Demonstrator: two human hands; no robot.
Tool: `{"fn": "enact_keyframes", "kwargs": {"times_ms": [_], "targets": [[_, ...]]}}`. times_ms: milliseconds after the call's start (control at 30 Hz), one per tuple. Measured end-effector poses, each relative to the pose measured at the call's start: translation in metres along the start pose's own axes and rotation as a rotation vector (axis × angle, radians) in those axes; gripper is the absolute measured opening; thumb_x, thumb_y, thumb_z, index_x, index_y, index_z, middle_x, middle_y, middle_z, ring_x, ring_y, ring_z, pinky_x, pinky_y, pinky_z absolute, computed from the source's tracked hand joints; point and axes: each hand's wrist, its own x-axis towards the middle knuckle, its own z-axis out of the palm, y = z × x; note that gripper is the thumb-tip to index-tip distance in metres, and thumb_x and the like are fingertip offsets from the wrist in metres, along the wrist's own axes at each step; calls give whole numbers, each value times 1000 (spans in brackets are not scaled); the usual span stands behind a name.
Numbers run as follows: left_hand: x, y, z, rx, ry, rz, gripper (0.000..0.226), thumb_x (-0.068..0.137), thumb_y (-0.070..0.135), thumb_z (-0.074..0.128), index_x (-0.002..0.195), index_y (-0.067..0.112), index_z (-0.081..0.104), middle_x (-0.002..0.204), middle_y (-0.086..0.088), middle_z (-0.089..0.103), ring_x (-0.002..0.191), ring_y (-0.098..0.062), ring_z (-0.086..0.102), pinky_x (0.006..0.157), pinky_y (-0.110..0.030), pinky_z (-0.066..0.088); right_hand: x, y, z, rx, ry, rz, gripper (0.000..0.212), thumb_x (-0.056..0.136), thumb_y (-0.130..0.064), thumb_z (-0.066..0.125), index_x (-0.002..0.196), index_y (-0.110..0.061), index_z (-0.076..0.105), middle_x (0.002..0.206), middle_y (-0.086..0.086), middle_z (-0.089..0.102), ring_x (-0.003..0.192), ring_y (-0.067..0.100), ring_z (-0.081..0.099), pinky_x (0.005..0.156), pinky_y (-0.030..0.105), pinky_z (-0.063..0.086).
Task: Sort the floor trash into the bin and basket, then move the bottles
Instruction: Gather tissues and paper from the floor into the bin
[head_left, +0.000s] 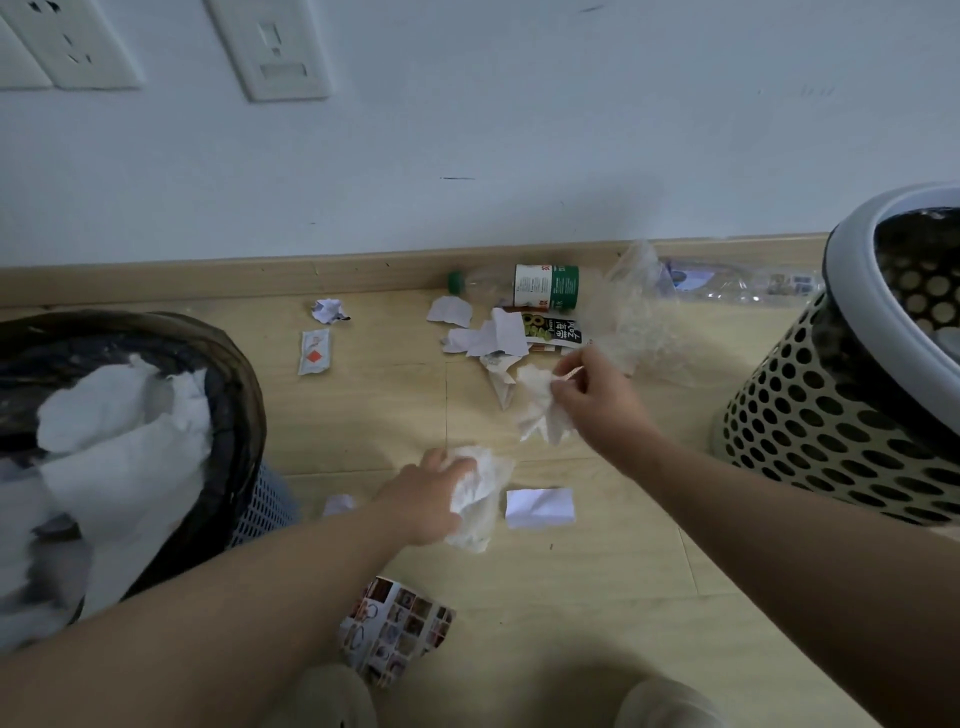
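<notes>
White tissues, one per hand: left hand (428, 496) grips a crumpled wad (483, 501) near the bin (241, 395); right hand (589, 397) pinches a second wad (537, 413) farther from it (both likely bin-bound); bottle (545, 287) lies beyond, untouched

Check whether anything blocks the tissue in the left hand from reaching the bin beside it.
Nothing visible does. The left hand grips the crumpled tissue, and the lined bin stands open to its left, though white paper already piles near its rim.
</notes>
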Motion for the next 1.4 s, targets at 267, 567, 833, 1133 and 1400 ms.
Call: {"fn": "enact_keyframes", "kwargs": {"times_ms": [267, 567, 833, 1133, 1400], "targets": [[-12, 22, 18, 174, -98, 79, 34, 91, 9, 50, 125, 12, 46, 126, -11, 48, 112, -29, 51, 85, -34, 42, -30, 49, 17, -931, -621, 5, 45, 93, -14, 46, 138, -17, 39, 127, 11, 56, 112, 28, 56, 87, 32, 45], [-4, 18, -54, -154, 74, -49, 33, 93, 24, 52, 122, 9, 50, 128, -9, 55, 114, -27, 52, 86, -28, 42, -2, 32, 5, -616, -260, 83, 17, 89, -11, 50, 72, -15, 51, 83, 3, 53, 82, 20, 48, 64, 26, 37], [-48, 7, -143, -555, 337, -135, 26, 90, 21, 52, 116, 17, 52, 96, 0, 53, 86, -19, 53, 72, -31, 51, 5, -75, 27, 112, -174, 52, 9, 92, -14, 49, 84, -9, 51, 82, 7, 52, 76, 21, 48, 71, 34, 45], [-147, -46, -192, -857, 720, -217, 32, 85, 7, 57, 115, 18, 56, 110, -5, 62, 100, -23, 60, 90, -40, 52, -32, -184, 69, 240, -314, -205, 21, 88, -13, 52, 68, -14, 46, 66, -2, 45, 62, 14, 41, 58, 24, 35], [-224, -109, -170, -637, 775, -436, 31, 83, 15, 60, 113, 25, 59, 109, 1, 63, 90, -14, 59, 63, -23, 45, -79, -221, 144, -79, -597, -395, 26, 87, -17, 53, 65, -20, 40, 65, -6, 44, 59, 7, 40, 54, 20, 33]]}}
